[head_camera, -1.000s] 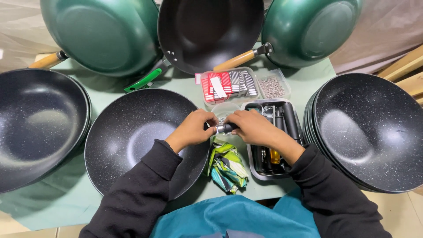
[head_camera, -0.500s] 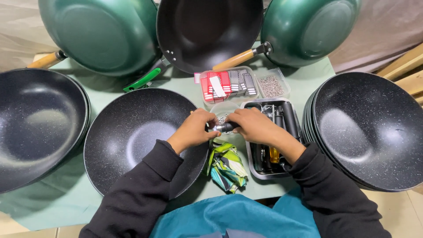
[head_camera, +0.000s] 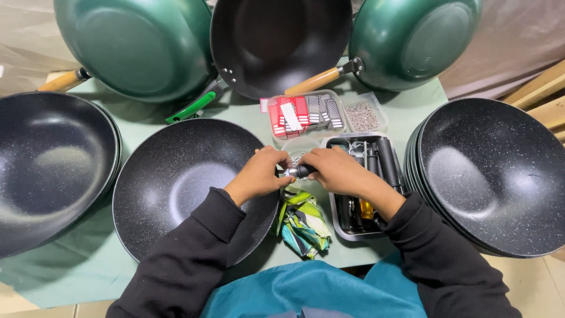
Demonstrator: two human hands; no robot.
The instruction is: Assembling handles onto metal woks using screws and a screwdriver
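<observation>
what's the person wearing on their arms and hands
Both arms are in long black sleeves with ribbed cuffs that end at the wrists. The left hand and right hand are bare: no gloves, rings or watch show. A teal garment covers the lap.

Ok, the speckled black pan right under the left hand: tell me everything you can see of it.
The speckled black pan is a round, deep bowl with a dark coating flecked with pale specks and a dull sheen at its centre. No handle shows on it. It sits upright, open side up, on the green table cover. The left hand and its black sleeve lie over its right rim. It holds nothing that I can see.
</observation>
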